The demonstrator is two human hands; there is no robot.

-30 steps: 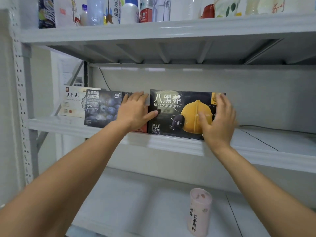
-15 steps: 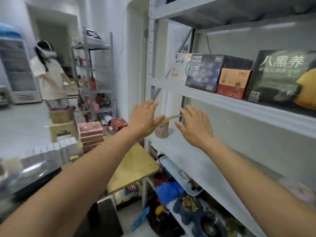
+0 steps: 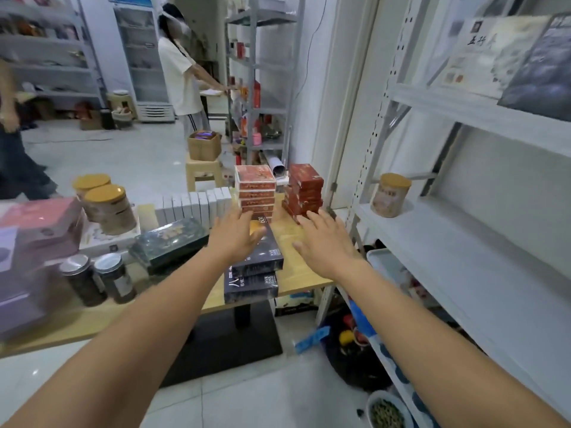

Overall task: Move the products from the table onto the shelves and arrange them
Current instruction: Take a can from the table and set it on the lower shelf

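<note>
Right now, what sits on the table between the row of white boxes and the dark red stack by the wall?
In the head view, a stack of orange-red boxes stands between the white boxes and the dark red stack.

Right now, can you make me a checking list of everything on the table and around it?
Surface: wooden table, crowded on the left, bare at its right end.
Job's things: two stacked black boxes; red boxes in two stacks; row of white boxes; gold-lidded cans; dark jars; green box; pink boxes.
Clutter: one can alone on the shelf; bowls and bags on the floor underneath.
Hands: left hand open over the black boxes; right hand open, holding nothing.
Cables: one wire down the far wall.
Surroundings: another person at a far rack.
</note>
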